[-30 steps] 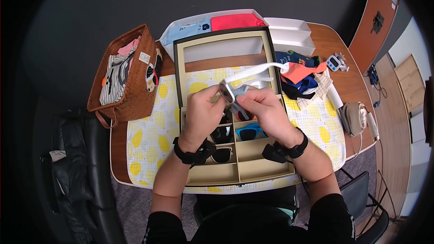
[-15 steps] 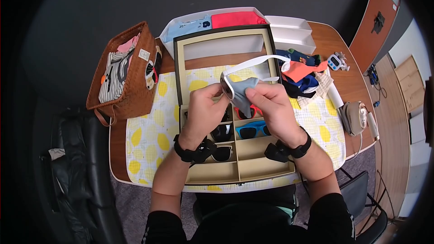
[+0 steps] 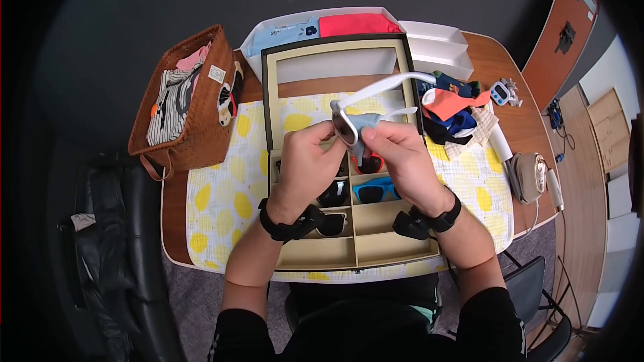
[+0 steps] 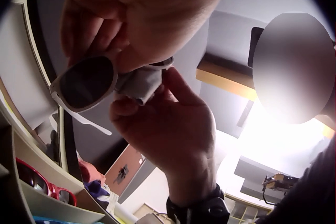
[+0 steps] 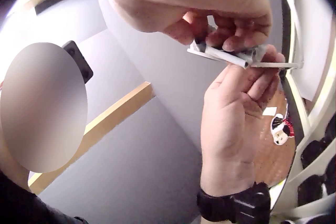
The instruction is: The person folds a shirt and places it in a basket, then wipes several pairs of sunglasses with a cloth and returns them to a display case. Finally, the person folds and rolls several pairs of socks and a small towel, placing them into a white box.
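White-framed sunglasses (image 3: 347,127) with dark lenses are held up over the open case (image 3: 396,248), arms spread toward the back right. My left hand (image 3: 307,164) pinches the frame at the lens side. In my right hand (image 3: 410,164) a grey-blue cloth (image 3: 364,121) is pinched against a lens. The left wrist view shows one dark lens (image 4: 88,83) uncovered and the cloth (image 4: 140,84) bunched on the other side, between the right hand's (image 4: 170,129) thumb and fingers. Below, the case holds blue sunglasses (image 3: 376,191), red ones (image 3: 367,163) and several dark pairs.
A wicker basket (image 3: 194,121) of clothes stands at the left. Behind the case's raised lid are a white bin (image 3: 295,67) with folded clothes and another white tray (image 3: 436,50). Socks and cloths (image 3: 453,110), a timer (image 3: 500,93) and a beige device (image 3: 528,177) lie at the right.
The cloth, spread lower half a second ago, is bunched more closely at the lens. The sunglasses and both hands have shifted slightly right in the head view.
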A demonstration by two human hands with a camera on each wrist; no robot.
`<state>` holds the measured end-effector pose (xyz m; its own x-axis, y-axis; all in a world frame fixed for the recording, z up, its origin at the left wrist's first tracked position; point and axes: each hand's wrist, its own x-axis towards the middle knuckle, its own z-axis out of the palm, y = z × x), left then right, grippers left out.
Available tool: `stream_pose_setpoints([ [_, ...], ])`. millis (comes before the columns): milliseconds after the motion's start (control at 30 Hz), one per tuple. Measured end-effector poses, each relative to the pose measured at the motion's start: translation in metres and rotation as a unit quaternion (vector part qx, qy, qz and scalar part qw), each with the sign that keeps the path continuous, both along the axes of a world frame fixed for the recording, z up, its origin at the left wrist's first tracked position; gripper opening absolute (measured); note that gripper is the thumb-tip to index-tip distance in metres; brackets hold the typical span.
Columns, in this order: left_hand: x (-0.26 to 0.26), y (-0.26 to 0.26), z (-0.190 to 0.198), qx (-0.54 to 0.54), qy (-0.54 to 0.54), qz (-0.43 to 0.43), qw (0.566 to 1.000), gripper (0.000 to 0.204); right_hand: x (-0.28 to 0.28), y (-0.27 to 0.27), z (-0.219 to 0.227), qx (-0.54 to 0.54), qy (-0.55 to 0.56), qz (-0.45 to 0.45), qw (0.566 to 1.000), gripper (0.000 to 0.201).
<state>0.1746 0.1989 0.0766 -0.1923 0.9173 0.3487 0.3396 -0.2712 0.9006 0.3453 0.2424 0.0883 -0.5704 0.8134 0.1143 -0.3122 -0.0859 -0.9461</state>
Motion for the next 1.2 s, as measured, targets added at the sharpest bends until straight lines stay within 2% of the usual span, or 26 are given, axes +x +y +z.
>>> stream_pose_setpoints([
  [267, -0.002, 0.002, -0.001, 0.008, -0.001, 0.008, 1.0, 0.014, 0.0, 0.001, 0.001, 0.016, 0.001, -0.002, 1.0, 0.029],
  [367, -0.002, 0.002, -0.002, 0.015, 0.004, 0.002, 1.0, 0.014, 0.001, 0.005, -0.004, -0.003, -0.04, 0.012, 0.999, 0.028],
  [533, -0.009, 0.008, -0.008, 0.001, -0.004, 0.009, 1.0, 0.014, 0.002, 0.004, 0.001, 0.0, 0.008, -0.001, 1.0, 0.026],
  [633, -0.003, 0.004, -0.005, 0.02, -0.006, 0.01, 1.0, 0.014, -0.002, 0.005, -0.004, 0.0, -0.036, 0.002, 0.999, 0.026],
  [700, -0.005, 0.005, -0.005, 0.035, 0.033, 0.016, 0.999, 0.014, 0.002, 0.006, -0.002, -0.001, -0.038, 0.009, 0.999, 0.026],
  [867, -0.008, 0.009, -0.012, 0.023, 0.02, 0.015, 0.999, 0.015, 0.005, 0.003, 0.005, -0.02, -0.001, 0.004, 1.0, 0.026],
  [933, -0.007, 0.007, -0.009, 0.04, 0.022, 0.02, 0.999, 0.014, 0.002, 0.005, -0.003, -0.009, -0.045, 0.021, 0.999, 0.027],
  [1000, -0.007, 0.002, 0.003, 0.027, 0.137, 0.065, 0.988, 0.014, 0.002, 0.005, -0.001, -0.016, -0.058, 0.025, 0.998, 0.027],
  [1033, -0.007, 0.0, 0.006, 0.027, 0.138, 0.063, 0.988, 0.014, 0.002, 0.004, 0.0, -0.025, -0.071, 0.03, 0.997, 0.027],
  [1100, -0.006, -0.002, 0.01, 0.045, 0.219, 0.08, 0.971, 0.023, 0.001, 0.003, -0.002, -0.02, -0.054, 0.025, 0.998, 0.028],
  [1200, -0.003, -0.005, 0.012, 0.032, 0.232, 0.078, 0.969, 0.021, 0.002, 0.0, 0.002, -0.012, -0.042, 0.017, 0.999, 0.029],
])
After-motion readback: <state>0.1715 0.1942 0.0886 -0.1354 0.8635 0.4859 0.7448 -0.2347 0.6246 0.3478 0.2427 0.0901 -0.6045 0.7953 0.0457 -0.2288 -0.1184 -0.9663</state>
